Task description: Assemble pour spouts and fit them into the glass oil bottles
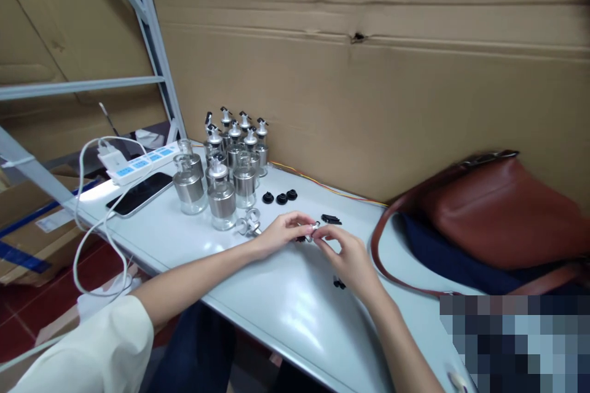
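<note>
Above the table, my left hand point(283, 233) and my right hand point(348, 255) meet with fingers pinched on one small silver pourer top point(311, 233). Fingers cover much of it, and a dark bit shows under the left fingertips. Left of my left hand lie several loose silver tops point(251, 223). Black round stoppers point(281, 199) sit behind the hands. Small black levers point(330, 219) lie just beyond my fingers, and more small black pieces point(339, 283) are beside my right wrist. A glass bottle with a metal band point(222, 201) stands upright in a group; several there carry silver tops with black levers.
At left are a phone point(141, 194), a white power strip point(150, 163) and a looping white cable point(76, 258). A brown bag point(498, 209) rests on dark blue cloth point(419, 252) at right. Cardboard point(322, 104) backs the table point(271, 301); a metal shelf post point(157, 43) rises at left.
</note>
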The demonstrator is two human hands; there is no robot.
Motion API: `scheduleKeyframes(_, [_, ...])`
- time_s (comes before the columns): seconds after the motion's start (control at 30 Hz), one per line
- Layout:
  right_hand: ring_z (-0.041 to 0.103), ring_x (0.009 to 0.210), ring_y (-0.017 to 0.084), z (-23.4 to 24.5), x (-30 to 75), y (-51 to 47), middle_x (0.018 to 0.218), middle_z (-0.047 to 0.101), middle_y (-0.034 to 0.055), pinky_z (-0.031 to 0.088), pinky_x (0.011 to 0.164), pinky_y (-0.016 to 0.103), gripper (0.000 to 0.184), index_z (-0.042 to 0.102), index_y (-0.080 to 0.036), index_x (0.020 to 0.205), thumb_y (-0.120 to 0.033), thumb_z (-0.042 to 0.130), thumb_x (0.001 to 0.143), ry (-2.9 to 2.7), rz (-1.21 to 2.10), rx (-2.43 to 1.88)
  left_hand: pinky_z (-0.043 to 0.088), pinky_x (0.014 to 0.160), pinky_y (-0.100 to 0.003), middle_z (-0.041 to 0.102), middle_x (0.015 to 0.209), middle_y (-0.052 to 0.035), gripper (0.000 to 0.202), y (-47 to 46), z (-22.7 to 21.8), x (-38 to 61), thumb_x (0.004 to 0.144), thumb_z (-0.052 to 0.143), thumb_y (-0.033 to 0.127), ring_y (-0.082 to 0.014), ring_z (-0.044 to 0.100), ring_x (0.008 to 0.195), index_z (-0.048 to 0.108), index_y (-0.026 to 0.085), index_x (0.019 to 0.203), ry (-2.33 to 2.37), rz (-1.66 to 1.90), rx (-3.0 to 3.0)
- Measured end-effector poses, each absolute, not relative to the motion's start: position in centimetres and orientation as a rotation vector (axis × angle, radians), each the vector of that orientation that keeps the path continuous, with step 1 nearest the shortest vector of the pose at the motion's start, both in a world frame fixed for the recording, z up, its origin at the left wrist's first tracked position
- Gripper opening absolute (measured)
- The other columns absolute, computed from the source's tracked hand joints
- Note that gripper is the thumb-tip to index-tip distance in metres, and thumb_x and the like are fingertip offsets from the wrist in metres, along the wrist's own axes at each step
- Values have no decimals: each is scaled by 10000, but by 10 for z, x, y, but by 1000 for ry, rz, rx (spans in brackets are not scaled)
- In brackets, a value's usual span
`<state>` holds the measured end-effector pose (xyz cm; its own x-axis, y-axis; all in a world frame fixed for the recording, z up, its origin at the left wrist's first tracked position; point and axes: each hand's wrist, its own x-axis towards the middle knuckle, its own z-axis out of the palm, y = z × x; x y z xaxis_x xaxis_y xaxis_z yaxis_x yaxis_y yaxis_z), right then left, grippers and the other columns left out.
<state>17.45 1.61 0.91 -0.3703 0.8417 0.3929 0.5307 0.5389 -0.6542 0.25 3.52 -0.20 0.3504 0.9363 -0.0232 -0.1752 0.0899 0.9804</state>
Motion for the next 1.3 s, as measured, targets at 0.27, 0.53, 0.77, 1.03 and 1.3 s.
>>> scheduleKeyframes(0.27, [654,878,259,2,204,34,916,709,99,510,811,423,235,644,-205,903,-197,411,875,-1951,238,-1327,490,600,-250,601,894,-39,513,34,-4,3,628,791,377,-135,611,714,555,167,1032,859,955,1140])
scheduleKeyframes(0.53, [533,1208,281,-27,218,46,1266,618,132,440,1018,465,469,594,-149,1220,-58,384,811,-2084,169,-1474,481,559,-213,559,816,3,441,35,-3,4,626,790,433,-120,587,708,529,170,864,896,977,1165])
scheduleKeyframes(0.77, [526,1246,293,-26,213,45,1312,587,165,437,1036,451,490,541,-117,1298,-67,461,817,-2170,207,-1613,488,588,-244,612,752,5,432,39,-6,4,678,740,446,-130,630,632,550,152,932,864,934,1127])
scheduleKeyframes(1.03, [650,999,254,1,210,34,1057,684,136,478,864,307,381,683,-153,1111,-23,465,827,-2196,219,-1721,522,708,-293,694,838,-71,503,40,-9,7,667,746,451,-166,654,768,598,117,1012,821,885,1139])
scheduleKeyframes(1.3, [644,844,230,11,207,29,945,671,137,403,680,259,198,698,-130,811,-39,522,801,-2211,240,-1778,378,506,-173,701,861,-26,384,42,-12,6,629,812,311,-175,699,776,540,178,866,853,933,1188])
